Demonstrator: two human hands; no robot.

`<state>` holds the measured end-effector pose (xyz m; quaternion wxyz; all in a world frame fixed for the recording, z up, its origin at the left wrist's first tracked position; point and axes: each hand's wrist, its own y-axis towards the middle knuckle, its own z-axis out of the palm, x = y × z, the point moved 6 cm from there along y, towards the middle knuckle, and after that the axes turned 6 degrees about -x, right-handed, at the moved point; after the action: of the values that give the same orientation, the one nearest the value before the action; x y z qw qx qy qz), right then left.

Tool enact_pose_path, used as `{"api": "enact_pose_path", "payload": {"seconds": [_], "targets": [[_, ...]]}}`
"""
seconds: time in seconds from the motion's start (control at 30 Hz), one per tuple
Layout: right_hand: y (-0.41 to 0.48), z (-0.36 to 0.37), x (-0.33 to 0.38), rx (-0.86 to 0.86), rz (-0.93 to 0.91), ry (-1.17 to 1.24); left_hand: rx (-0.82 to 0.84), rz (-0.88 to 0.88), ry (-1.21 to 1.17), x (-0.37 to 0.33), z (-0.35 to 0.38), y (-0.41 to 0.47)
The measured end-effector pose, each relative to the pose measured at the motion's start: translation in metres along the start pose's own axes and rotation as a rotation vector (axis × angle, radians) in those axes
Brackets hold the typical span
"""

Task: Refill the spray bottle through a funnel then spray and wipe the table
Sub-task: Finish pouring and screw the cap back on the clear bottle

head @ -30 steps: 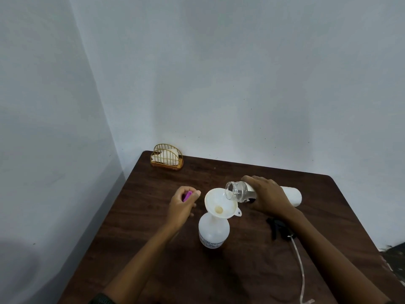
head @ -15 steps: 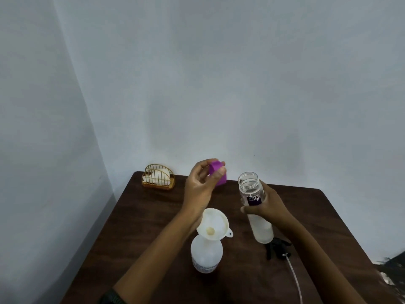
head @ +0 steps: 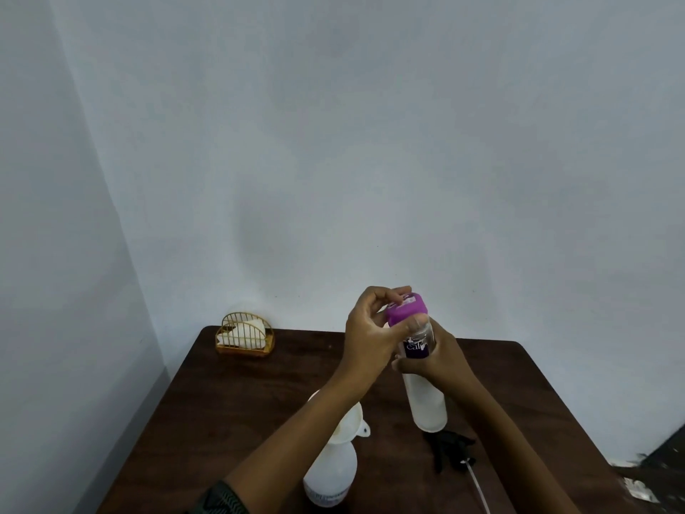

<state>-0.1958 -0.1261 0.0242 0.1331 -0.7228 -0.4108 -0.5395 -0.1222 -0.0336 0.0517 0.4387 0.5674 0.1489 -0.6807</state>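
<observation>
Left hand (head: 374,328) pinches the purple cap (head: 406,309) onto the mouth of the refill bottle (head: 424,387), which the right hand (head: 439,359) grips upright above the table (head: 241,409). Down at the near edge stands the spray bottle (head: 330,473), white funnel (head: 357,426) seated in its neck, black spray head (head: 450,448) lying beside it.

Dark wooden table (head: 237,409) set in a pale-walled corner (head: 122,231).

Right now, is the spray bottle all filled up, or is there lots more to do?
Pouring looks finished: the left hand is putting the purple cap back on the refill bottle that the right hand holds upright. The funnel sits in the spray bottle, and the black sprayer head lies on the table. Left to do: funnel out, sprayer on, spray, wipe.
</observation>
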Motion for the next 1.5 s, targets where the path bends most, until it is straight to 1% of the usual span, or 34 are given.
{"api": "enact_pose_path", "payload": {"seconds": [0.07,0.17,0.23,0.47,0.53,0.67,0.73,0.9,1.0,1.07,1.13,1.27,1.37,1.43,1.5], "targets": [[0.000,-0.001,0.003,-0.008,0.000,0.014,0.050,0.067,0.135,-0.001,0.003,0.001],[-0.001,-0.003,0.001,-0.022,0.012,0.055,0.069,0.184,0.346,-0.007,0.000,0.004],[-0.001,-0.004,0.002,-0.020,0.019,0.081,0.078,0.217,0.395,-0.010,-0.001,0.004],[0.001,-0.003,0.009,-0.050,0.030,0.122,0.098,0.160,0.283,-0.014,-0.004,0.006],[0.003,-0.002,0.011,-0.051,0.020,0.111,0.117,0.151,0.287,-0.017,-0.003,0.007],[0.006,0.001,0.011,-0.056,0.018,0.078,0.098,0.296,0.398,-0.029,-0.001,0.010],[0.005,0.002,0.011,-0.074,0.020,0.086,0.084,0.352,0.408,-0.032,0.000,0.010],[0.005,0.002,0.013,-0.115,0.000,0.106,0.061,0.438,0.405,-0.035,-0.001,0.006],[0.006,0.003,0.013,-0.129,-0.018,0.094,0.016,0.471,0.411,-0.036,-0.002,0.005],[0.006,0.003,0.013,-0.135,-0.029,0.082,-0.007,0.469,0.412,-0.037,-0.001,0.004],[0.007,0.004,0.013,-0.127,-0.032,0.077,0.012,0.448,0.416,-0.037,-0.001,0.005],[0.004,0.002,0.016,-0.106,-0.018,0.108,0.125,0.408,0.476,-0.038,-0.002,0.010],[0.003,0.003,0.017,-0.076,-0.015,0.124,0.193,0.374,0.468,-0.039,-0.007,0.013],[0.001,0.003,0.017,-0.071,-0.001,0.133,0.255,0.312,0.434,-0.036,-0.009,0.014],[0.000,0.004,0.016,-0.078,0.010,0.126,0.279,0.211,0.367,-0.031,-0.010,0.015]]}}
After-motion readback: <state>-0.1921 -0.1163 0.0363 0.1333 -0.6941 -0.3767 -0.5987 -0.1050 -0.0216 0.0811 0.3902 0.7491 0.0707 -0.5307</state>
